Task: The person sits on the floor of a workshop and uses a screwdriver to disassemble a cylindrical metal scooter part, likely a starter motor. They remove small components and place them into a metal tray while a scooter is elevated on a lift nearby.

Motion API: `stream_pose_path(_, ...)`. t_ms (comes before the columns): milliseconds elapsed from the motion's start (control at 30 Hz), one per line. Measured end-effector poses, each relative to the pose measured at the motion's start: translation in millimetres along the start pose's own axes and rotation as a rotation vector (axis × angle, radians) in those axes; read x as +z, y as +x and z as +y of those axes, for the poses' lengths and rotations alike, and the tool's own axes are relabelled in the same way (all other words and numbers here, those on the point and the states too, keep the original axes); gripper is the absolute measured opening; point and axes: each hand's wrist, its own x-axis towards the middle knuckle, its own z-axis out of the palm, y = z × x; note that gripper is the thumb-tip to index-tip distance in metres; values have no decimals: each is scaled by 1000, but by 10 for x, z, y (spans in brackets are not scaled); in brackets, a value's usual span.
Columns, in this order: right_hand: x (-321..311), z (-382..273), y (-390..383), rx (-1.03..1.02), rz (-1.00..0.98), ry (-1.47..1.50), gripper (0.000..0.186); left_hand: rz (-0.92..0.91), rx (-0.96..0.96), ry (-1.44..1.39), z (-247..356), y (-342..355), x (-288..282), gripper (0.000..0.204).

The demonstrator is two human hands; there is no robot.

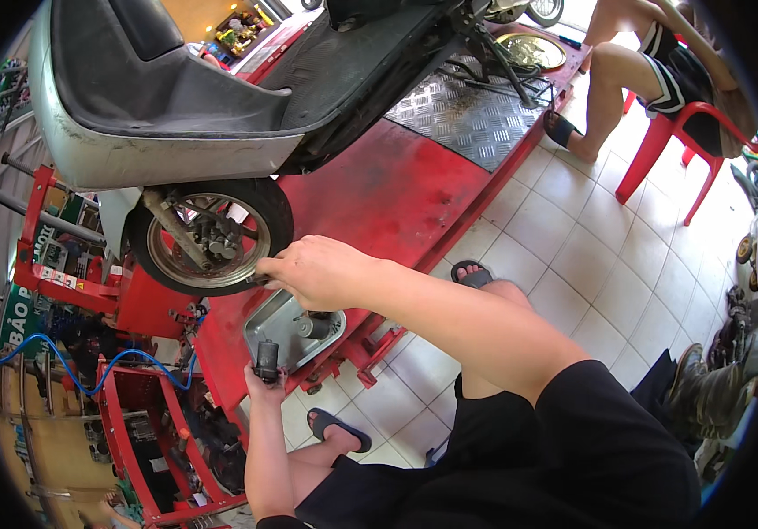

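Left fingers: the left hand [264,385] is wrapped around a dark, smooth cylindrical part [267,354], held upright at the tray's near edge; its lower end is hidden.
Right fingers: the right hand [315,271] has its fingers bent together beside the tyre; whether they pinch anything, I cannot tell.
Tray: shiny rectangular metal tray [337,335] with rounded corners, holding a grey cylindrical metal part [312,327], partly covered by the right hand.
Worktop: scuffed red metal worktop [370,198].
Wheel: black rubber tyre [280,212].
Sign: green, bold white lettering, partly blocked [19,309].
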Motion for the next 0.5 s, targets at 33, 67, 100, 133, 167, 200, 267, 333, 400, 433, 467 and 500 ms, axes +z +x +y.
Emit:
stream_pose_path(33, 3, 4, 3, 7, -14, 1, 21, 6, 46, 52, -30, 21, 48, 49)
stream_pose_path(67, 31, 0, 20, -1, -27, -7, 21, 16, 97, 102, -47, 54, 54, 47)
stream_pose_path(100, 67, 7, 36, -9, -41, -15, 22, 26, 148, 152, -49, 85, 60, 46)
stream_pose_path(133, 92, 8, 49, -16, -55, -24, 22, 29, 172, 189, -31, 113, 62, 46)
stream_pose_path(167, 103, 1, 60, -9, -67, -23, 22, 33, 203, 223, 12, 132, 56, 45)
stream_pose_path(200, 98, 0, 50, -1, -79, -23, 21, 38, 233, 257, 57, 156, 57, 45)
stream_pose_path(267, 83, -19, 41, 16, -114, -26, 21, 2, 234, 280, 116, 241, 144, 45)
stream_pose_path(333, 60, -55, 47, 31, -157, -27, 22, 27, 261, 281, 138, 312, 206, 45)
stream_pose_path(400, 81, -16, 26, 7, -139, -34, 22, 14, 200, 268, 173, 393, 315, 46)
stream_pose_path(433, 92, -4, 30, -5, -130, -38, 22, 12, 154, 245, 180, 432, 365, 46)
stream_pose_path(467, 105, 11, 29, 8, -145, -45, 22, 10, 99, 225, 151, 495, 395, 46)
stream_pose_path(500, 108, -10, 38, 15, -159, -48, 22, -25, 79, 195, 170, 597, 348, 45)
